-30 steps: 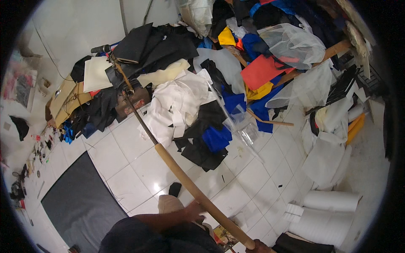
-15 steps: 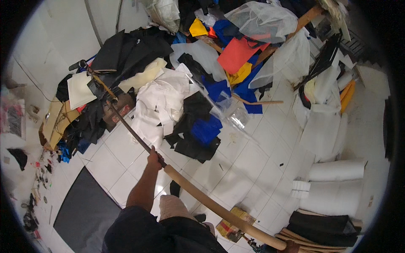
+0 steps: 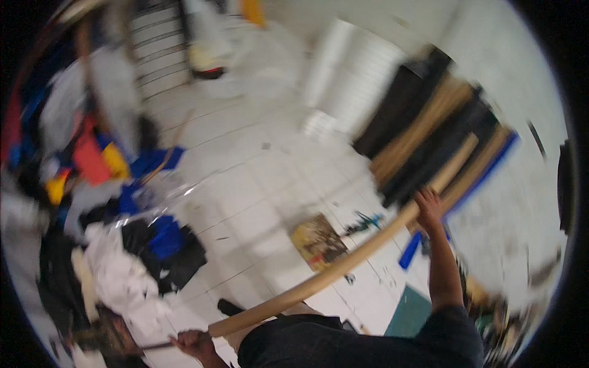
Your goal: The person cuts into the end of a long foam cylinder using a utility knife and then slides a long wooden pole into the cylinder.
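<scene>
A long brown cardboard tube slants across in front of me, low at the left and rising to the right. From its left end sticks a thin dark rod, and my left hand is closed around that rod just beyond the tube's end. Farther along, my right hand wraps over the tube from above. The tube's far end overlaps a row of upright or leaning rolls in black and brown. Motion blurs the picture somewhat.
White floor tiles lie beneath, with a stained box near the tube. At the left spreads a heap of scraps, including white cloth and red sheet. White foam rolls stand by the wall. A green mat lies at lower right.
My view has turned right, bringing the rolls to the middle and the scrap heap to the left edge. The tube has swung with me; both hands still hold on.
</scene>
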`<state>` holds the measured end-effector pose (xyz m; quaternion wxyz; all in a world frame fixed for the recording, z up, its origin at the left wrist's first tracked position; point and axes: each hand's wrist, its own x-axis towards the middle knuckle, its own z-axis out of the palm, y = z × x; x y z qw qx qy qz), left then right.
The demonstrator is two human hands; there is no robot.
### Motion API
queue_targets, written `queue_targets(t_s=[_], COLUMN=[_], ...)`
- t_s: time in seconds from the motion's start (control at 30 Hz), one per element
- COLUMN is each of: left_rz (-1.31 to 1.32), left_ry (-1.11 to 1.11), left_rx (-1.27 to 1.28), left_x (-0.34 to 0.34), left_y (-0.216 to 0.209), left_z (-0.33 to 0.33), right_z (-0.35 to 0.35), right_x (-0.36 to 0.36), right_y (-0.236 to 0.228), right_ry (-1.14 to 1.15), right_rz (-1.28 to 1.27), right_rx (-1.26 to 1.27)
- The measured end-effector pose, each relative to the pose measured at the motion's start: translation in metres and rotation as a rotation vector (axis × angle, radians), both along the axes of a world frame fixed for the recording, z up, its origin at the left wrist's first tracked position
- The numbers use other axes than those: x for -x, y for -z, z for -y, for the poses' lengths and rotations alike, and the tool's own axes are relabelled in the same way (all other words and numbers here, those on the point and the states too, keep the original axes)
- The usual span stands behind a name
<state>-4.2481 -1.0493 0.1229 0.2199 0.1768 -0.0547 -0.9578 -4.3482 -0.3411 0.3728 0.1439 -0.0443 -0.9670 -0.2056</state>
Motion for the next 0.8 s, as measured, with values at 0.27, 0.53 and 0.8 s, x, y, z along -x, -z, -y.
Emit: queue_targets(t_s=[0.27, 0.53, 0.8], left_rz=[-0.424, -0.759, -1.114], left_ry=[0.202, 0.375, 0.433], left_rx=[0.094, 0.232, 0.404], left_x=[-0.025, 0.026, 0.116], left_y=[-0.101, -0.203, -0.311], left_z=[-0.089, -0.155, -0.252], right_z=[-0.079, -0.137, -0.105], right_x=[-0.119, -0.195, -0.161], right_y=[0.102, 0.185, 0.243], right_ry=[0.47, 0.579, 0.715], right_rz=[-0.746, -0.63, -1.037], right_rx=[0.547, 0.981, 1.886])
